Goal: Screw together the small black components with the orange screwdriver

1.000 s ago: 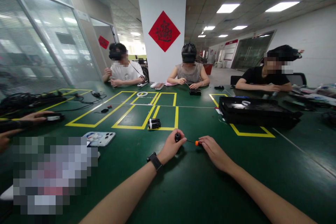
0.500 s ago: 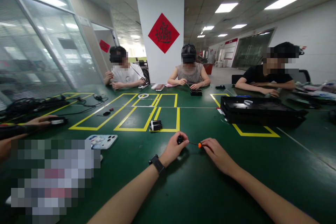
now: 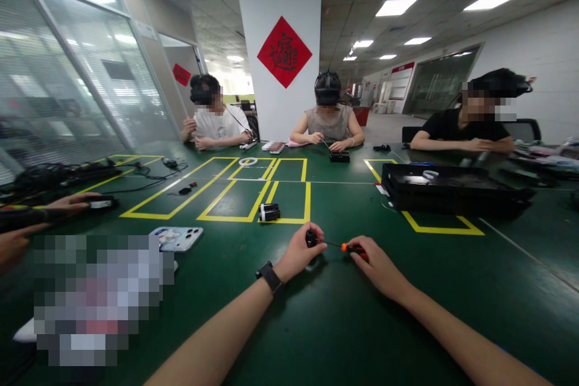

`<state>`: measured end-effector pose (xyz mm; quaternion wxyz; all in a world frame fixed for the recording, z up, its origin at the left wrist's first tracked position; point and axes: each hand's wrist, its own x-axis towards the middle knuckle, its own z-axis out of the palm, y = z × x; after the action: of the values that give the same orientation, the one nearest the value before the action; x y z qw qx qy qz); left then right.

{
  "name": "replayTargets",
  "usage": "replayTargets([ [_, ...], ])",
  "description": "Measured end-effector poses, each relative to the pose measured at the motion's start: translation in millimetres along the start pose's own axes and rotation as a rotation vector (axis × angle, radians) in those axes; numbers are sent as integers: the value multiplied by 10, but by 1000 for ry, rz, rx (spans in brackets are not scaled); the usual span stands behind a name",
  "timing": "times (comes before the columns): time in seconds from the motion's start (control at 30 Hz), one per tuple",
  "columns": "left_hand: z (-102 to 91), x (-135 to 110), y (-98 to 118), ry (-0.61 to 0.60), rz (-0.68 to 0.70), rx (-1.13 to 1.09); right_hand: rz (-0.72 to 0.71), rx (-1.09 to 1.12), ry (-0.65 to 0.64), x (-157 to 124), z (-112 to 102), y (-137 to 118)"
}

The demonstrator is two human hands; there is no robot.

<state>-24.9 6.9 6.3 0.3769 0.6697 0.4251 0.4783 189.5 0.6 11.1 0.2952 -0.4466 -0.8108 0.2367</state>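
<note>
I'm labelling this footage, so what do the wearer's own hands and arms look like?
Both are bare: no gloves or sleeves show. The left hand has a black watch at its wrist; the right hand shows no wristwear.

Orange-black screwdriver [image 3: 345, 247] in right fingers [image 3: 369, 245]

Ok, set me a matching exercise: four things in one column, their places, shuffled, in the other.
1. Screwdriver
2. Black part
3. Blue phone
4. Large red sign

A. On the white pillar
B. In the left hand
C. On the green table
D. In the right hand

Pairs: 1-D; 2-B; 3-C; 4-A
</note>
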Motion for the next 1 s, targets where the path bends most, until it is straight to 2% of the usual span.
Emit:
replayTargets([
  [0.13,11,0,-26,20,46,28,27,10,22,8,12,26],
  [0.23,14,2,-47,21,62,37,-19,18,7,19,7,23],
  [0.43,12,7,-57,9,43,35,9,57,15,11,-9,-19],
  [0.6,11,7,-38,11,20,55,20,1,45,22,-8,-6],
  [0.83,13,5,-39,0,15,60,34,51,36,4,-30,-21],
  [1.0,12,4,-46,6,15,69,-15,36,-16,2,-37,-18],
])
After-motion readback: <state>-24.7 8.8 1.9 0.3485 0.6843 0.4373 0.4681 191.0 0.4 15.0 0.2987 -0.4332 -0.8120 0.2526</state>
